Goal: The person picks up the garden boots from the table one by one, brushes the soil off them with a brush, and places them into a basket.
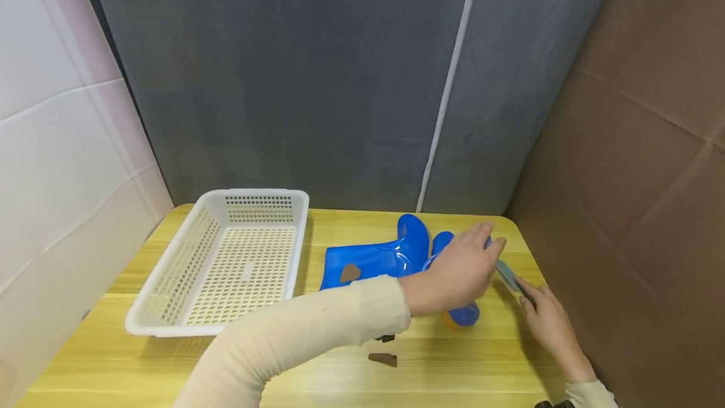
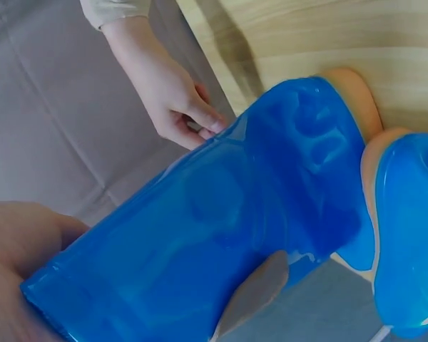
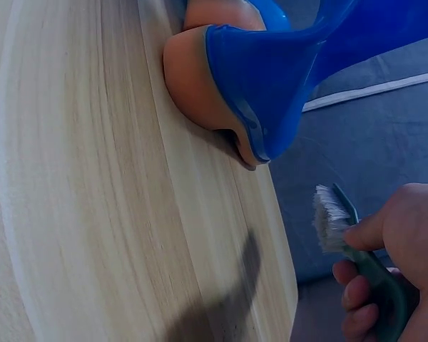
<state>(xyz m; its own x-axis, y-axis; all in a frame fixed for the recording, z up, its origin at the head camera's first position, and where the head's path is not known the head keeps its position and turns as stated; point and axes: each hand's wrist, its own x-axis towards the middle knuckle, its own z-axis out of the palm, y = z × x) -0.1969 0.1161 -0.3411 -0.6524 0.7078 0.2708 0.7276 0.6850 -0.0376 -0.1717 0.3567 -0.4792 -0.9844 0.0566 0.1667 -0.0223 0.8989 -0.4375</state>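
Observation:
My left hand [image 1: 461,266] grips the top of a blue rain boot [image 2: 178,221] by its shaft. That boot has a tan sole and a brown patch on its side, and the hand covers most of it in the head view. In my right hand [image 1: 549,323] is a scrubbing brush [image 3: 374,278] with a green handle and white bristles, held off to the right of the boot and apart from it. A second blue rain boot [image 1: 368,260] lies on its side on the table, left of the held one, with a brown patch on its shaft.
A white perforated plastic basket [image 1: 144,307] stands on the left of the wooden table [image 1: 453,376]. Small brown pieces [image 1: 384,359] lie near the front, below my left sleeve. A dark grey panel [image 1: 283,80] rises behind, and a brown wall [image 1: 640,206] borders the right.

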